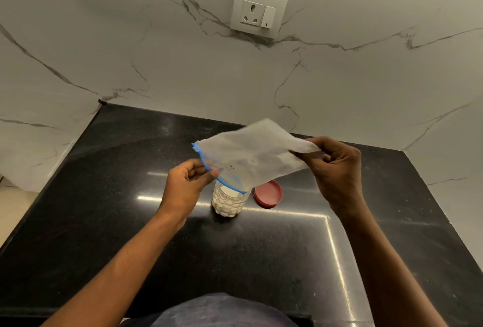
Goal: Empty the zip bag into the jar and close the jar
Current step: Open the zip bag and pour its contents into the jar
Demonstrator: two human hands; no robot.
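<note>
A translucent zip bag (251, 155) with a blue zip strip hangs tilted above a clear ribbed jar (228, 202). The bag's blue mouth points down at the jar's open top. My left hand (187, 185) pinches the zip edge on the left. My right hand (337, 169) grips the raised bottom corner of the bag. The jar stands upright on the black counter and holds a white filling. Its red lid (268, 194) lies flat on the counter just right of the jar. The bag looks flat and nearly empty.
The black granite counter (117, 209) runs from a marble wall at the back to its front edge near my body. A white socket with a switch (257, 11) sits on the wall above. The counter's left edge drops to a lighter floor.
</note>
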